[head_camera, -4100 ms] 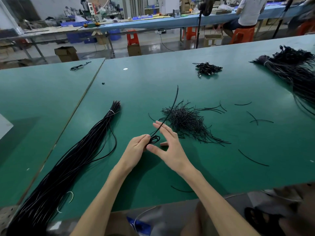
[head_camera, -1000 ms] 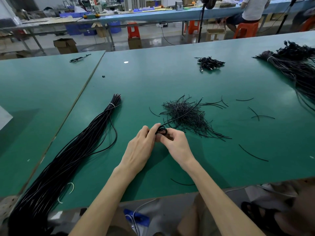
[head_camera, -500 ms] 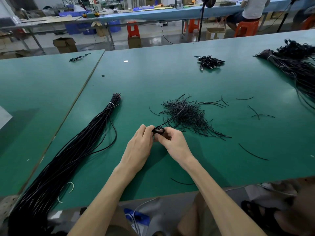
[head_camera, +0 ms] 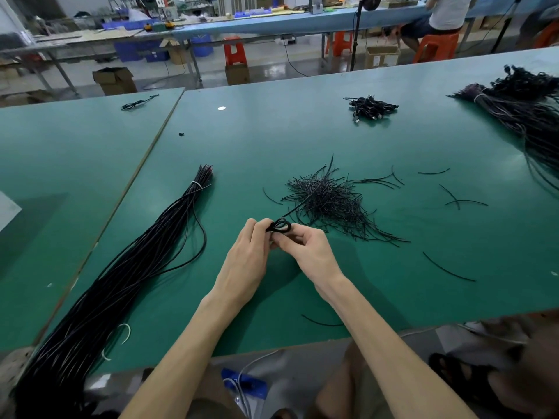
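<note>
A small coil of black cable point(head_camera: 280, 226) sits between both hands just above the green table point(head_camera: 302, 140). My left hand point(head_camera: 246, 261) pinches the coil's left side. My right hand point(head_camera: 308, 252) pinches it from the right with curled fingers. A thin black tie runs from the coil up and right toward a heap of short black ties point(head_camera: 328, 202). The coil's lower part is hidden by my fingers.
A long bundle of black cables point(head_camera: 121, 276) lies to the left, tied with a white band. A small heap of coiled cables point(head_camera: 370, 107) lies far back; another bundle point(head_camera: 526, 110) lies at right. Loose ties point(head_camera: 447, 269) are scattered right. A person sits at a far bench.
My right hand went from open beside the coil to pinching it. The long free end of the cable, which stood up earlier, is now wound in. The hands stay in place.
</note>
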`<state>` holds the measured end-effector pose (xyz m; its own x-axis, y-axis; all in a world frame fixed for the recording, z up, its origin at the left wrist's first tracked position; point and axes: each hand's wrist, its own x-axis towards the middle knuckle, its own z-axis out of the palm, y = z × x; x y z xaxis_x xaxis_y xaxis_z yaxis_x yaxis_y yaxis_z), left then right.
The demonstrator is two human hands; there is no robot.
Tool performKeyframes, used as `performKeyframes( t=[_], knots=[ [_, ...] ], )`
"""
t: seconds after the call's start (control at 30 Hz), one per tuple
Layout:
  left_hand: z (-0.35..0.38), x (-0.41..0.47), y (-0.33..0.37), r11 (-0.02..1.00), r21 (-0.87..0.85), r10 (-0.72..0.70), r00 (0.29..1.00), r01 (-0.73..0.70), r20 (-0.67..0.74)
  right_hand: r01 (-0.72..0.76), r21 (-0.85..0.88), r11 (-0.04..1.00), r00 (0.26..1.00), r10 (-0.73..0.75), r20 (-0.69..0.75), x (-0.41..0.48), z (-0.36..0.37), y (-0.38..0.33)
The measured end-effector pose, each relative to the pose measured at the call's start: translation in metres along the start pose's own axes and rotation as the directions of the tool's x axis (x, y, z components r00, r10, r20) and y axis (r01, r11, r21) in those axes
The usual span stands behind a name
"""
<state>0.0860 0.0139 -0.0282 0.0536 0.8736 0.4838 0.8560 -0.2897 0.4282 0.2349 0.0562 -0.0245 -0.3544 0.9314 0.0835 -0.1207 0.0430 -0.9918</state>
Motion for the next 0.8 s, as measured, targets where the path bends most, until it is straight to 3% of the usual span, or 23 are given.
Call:
performKeyframes(
  t=[0.23,0.5,0.7,0.73,0.8],
  knots=[
    [0.004,0.001,-0.001,0.999,0.029,-0.040,0.997,0.038,0.065,0.020,-0.040,0.999,0.996,-0.023,-0.083,-0.002,0.000,-0.001],
    [-0.007,0.012,0.008,0.979,0.086,-0.195,0.969,0.184,0.154,0.071,-0.447,0.892,0.988,-0.124,-0.091,-0.002,0.006,0.003],
    [-0.010,0.028,0.010,0.961,0.234,-0.204,0.951,0.149,0.233,0.080,-0.405,0.911,0.986,-0.131,-0.100,-0.002,0.003,0.005],
    [-0.009,0.027,0.009,0.967,0.208,-0.198,0.952,0.150,0.235,0.084,-0.388,0.918,0.986,-0.132,-0.100,-0.002,0.003,0.005],
    [-0.007,0.024,0.006,0.973,-0.001,-0.225,0.949,0.231,0.220,0.098,-0.368,0.925,0.987,-0.137,-0.081,-0.003,0.003,0.004]
  ],
)
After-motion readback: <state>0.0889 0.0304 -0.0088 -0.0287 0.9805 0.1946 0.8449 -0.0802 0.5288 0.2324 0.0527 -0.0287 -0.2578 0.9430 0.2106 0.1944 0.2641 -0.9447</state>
